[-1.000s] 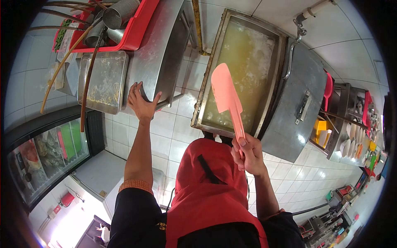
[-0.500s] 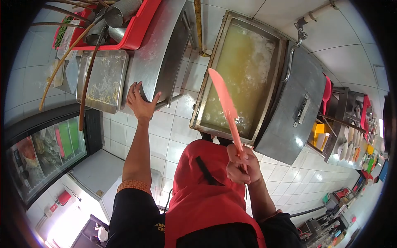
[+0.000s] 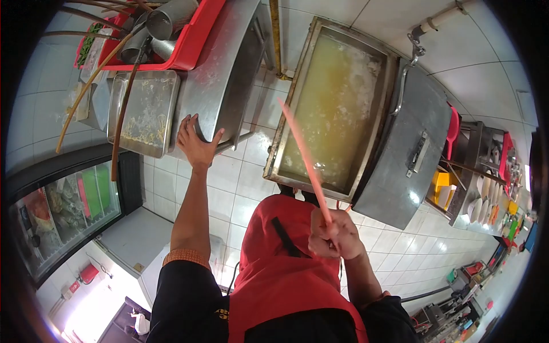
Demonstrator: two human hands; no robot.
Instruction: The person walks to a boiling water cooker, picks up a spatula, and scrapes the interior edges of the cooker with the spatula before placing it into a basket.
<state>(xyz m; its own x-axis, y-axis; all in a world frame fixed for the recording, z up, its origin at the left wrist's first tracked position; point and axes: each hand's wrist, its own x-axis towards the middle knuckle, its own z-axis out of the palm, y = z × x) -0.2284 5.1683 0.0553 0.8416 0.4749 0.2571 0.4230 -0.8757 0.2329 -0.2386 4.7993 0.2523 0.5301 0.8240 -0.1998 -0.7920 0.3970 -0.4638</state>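
Note:
My right hand (image 3: 336,235) is closed around the handle of a long pink plastic spatula (image 3: 309,163). Its thin blade, seen nearly edge-on and slightly blurred, points up and away in front of the steel vat (image 3: 276,153). Cloudy yellowish liquid (image 3: 337,97) with pale foam fills much of that vat. My left hand (image 3: 197,143) rests with spread fingers on the near corner of the stainless steel table (image 3: 206,94). Just left of these fingers lies a shallow metal tray (image 3: 151,106) with noodle-like scraps in it.
A red tub (image 3: 197,43) holds metal strainers (image 3: 166,20) with long wooden handles reaching over the tray. The vat's grey lid (image 3: 394,171) stands at its right. A glass-fronted fridge (image 3: 68,206) is at lower left, and shelves with plates (image 3: 486,194) are far right.
The spatula has turned from showing its broad face to nearly edge-on, its tip shifting left. My right hand has rotated with it. My left hand has stayed on the table.

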